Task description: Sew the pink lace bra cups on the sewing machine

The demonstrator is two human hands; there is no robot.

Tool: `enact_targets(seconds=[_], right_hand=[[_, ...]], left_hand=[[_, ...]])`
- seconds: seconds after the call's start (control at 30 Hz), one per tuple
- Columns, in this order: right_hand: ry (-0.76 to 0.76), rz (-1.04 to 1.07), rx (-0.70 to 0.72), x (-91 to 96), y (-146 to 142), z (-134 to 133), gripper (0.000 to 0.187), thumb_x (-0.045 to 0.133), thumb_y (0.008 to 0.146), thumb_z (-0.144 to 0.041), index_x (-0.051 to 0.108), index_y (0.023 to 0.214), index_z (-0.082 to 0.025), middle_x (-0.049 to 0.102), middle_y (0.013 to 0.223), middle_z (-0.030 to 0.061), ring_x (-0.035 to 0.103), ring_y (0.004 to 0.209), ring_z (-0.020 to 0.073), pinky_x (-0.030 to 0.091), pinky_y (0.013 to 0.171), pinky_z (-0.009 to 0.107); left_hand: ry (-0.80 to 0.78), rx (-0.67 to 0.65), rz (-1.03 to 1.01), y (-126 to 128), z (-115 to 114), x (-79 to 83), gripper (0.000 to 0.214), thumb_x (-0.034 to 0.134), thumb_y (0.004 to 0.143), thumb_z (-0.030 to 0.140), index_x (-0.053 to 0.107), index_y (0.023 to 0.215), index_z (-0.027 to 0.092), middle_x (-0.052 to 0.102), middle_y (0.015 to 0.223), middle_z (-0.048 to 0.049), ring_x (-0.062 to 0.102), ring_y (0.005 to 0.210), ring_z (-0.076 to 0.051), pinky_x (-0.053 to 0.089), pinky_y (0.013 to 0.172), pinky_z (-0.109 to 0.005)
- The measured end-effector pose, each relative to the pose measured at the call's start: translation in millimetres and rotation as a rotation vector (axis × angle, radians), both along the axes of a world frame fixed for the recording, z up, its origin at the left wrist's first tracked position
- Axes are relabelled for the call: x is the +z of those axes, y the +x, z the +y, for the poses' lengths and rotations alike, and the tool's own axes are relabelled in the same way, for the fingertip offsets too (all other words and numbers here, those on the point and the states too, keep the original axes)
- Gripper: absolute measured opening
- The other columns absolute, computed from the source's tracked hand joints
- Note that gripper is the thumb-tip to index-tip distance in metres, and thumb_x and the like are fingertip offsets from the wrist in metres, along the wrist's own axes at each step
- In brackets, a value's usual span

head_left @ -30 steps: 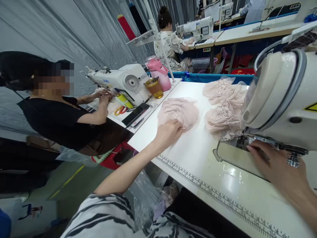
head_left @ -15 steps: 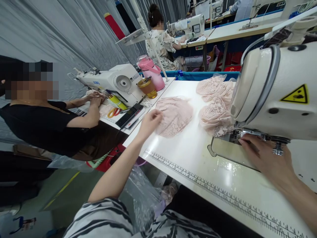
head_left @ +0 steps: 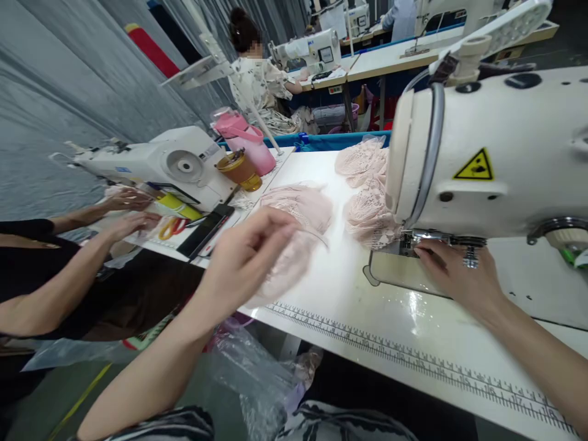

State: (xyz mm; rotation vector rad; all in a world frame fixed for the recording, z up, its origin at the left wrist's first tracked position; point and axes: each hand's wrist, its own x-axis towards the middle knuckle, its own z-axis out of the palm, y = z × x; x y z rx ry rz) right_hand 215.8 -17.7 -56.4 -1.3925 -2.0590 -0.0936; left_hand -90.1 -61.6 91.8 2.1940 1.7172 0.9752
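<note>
Lace piece (head_left: pixel 290 268) had lifted off the pile (head_left: pixel 312 205) mid-frame, fingers of your left hand (head_left: pixel 241 260) pinching it; separation looked underway. Your right hand (head_left: pixel 459 269) stayed under the machine head (head_left: pixel 482 138), frame right, grip unclear.

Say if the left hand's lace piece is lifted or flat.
Lifted, at least partly: the left hand pinches its edge, and the blurred lace piece droops below. Contact with the table: cannot tell.

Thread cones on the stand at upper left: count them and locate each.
2: a red cone at the left and a dark cone just right of it. Others may be hidden.
</note>
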Motion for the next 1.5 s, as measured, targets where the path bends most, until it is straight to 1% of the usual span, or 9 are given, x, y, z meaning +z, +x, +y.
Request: enact_targets(seconds=[0.07,0.17,0.27,0.4,0.6,0.87,1.0,1.2,1.5], right_hand=[[-0.028,-0.023,-0.032,-1.4,-0.2,-0.5,0.032,0.045,0.091,-0.040,0.072,0.092,-0.023,0.068,0.069,0.0047,0.060,0.067,0.0195,0.040,0.071,0.034],[-0.068,-0.024,-0.023,-1.7,0.1,-0.1,0.033,0.043,0.092,-0.039,0.071,0.096,-0.023,0.069,0.071,0.0048,0.060,0.070,0.0200,0.041,0.070,0.034],[-0.056,-0.006,-0.054,-0.8,0.6,1.6,0.032,0.042,0.092,-0.036,0.070,0.094,-0.020,0.069,0.075,0.0071,0.060,0.072,0.0219,0.042,0.069,0.036],[-0.046,-0.027,-0.119,1.9,1.3,1.9,0.029,0.043,0.089,-0.028,0.070,0.091,-0.019,0.068,0.076,0.0070,0.060,0.071,0.0223,0.043,0.069,0.036],[0.048,-0.034,0.075,5.7,1.3,-5.0,0.035,0.044,0.085,-0.013,0.071,0.100,-0.029,0.072,0.087,-0.0001,0.063,0.074,0.0154,0.044,0.070,0.029],[-0.057,-0.124,0.045,6.5,-3.0,-10.2,0.030,0.045,0.091,-0.022,0.068,0.106,-0.032,0.072,0.096,0.0008,0.064,0.084,0.0149,0.044,0.085,0.033],[-0.104,-0.062,0.048,9.4,-4.0,-10.1,0.028,0.042,0.093,-0.027,0.069,0.100,-0.028,0.072,0.090,0.0020,0.064,0.078,0.0152,0.047,0.082,0.033],[-0.120,-0.068,0.207,11.2,-2.9,-3.9,0.032,0.041,0.091,-0.016,0.068,0.105,-0.025,0.071,0.091,0.0018,0.065,0.080,0.0142,0.049,0.076,0.029],[-0.101,-0.130,0.190,9.5,-2.6,-5.1,0.035,0.040,0.090,-0.015,0.067,0.110,-0.026,0.070,0.088,0.0020,0.064,0.078,0.0152,0.049,0.074,0.030]], left_hand=[[-0.230,-0.197,-0.085,28.5,7.8,-13.8,0.016,0.050,0.092,0.032,0.059,0.089,0.020,0.056,0.066,0.0031,0.050,0.054,-0.009,0.038,0.046,-0.019],[-0.348,-0.412,0.000,63.6,34.2,-48.1,0.018,0.043,0.096,0.026,0.058,0.091,0.018,0.062,0.075,0.0009,0.057,0.064,-0.011,0.045,0.056,-0.020],[-0.123,-0.404,0.312,87.6,52.1,-77.9,0.019,0.042,0.096,0.022,0.059,0.094,0.014,0.066,0.089,-0.0061,0.062,0.076,-0.017,0.049,0.063,-0.026],[0.270,-0.462,0.609,101.6,41.1,-95.6,0.019,0.044,0.094,0.014,0.061,0.102,0.010,0.067,0.102,-0.0117,0.063,0.094,-0.024,0.052,0.076,-0.035],[0.327,-0.600,0.673,104.4,25.2,-114.8,0.040,0.043,0.094,0.020,0.050,0.127,-0.001,0.055,0.129,-0.0210,0.053,0.122,-0.029,0.048,0.098,-0.040],[0.253,-0.672,0.629,89.7,47.0,-119.3,0.043,0.036,0.095,0.021,0.050,0.132,0.005,0.052,0.134,-0.0166,0.051,0.125,-0.027,0.046,0.102,-0.042],[0.175,-0.697,0.542,84.6,56.9,-120.4,0.042,0.038,0.094,0.022,0.052,0.131,0.009,0.054,0.133,-0.0137,0.051,0.125,-0.026,0.043,0.106,-0.044],[0.155,-0.700,0.463,80.4,63.2,-123.2,0.043,0.040,0.091,0.022,0.053,0.130,0.008,0.056,0.132,-0.0138,0.048,0.128,-0.026,0.045,0.104,-0.044],[0.198,-0.691,0.471,81.2,61.5,-123.6,0.042,0.039,0.092,0.023,0.054,0.129,0.009,0.055,0.132,-0.0132,0.049,0.127,-0.027,0.044,0.105,-0.044]])
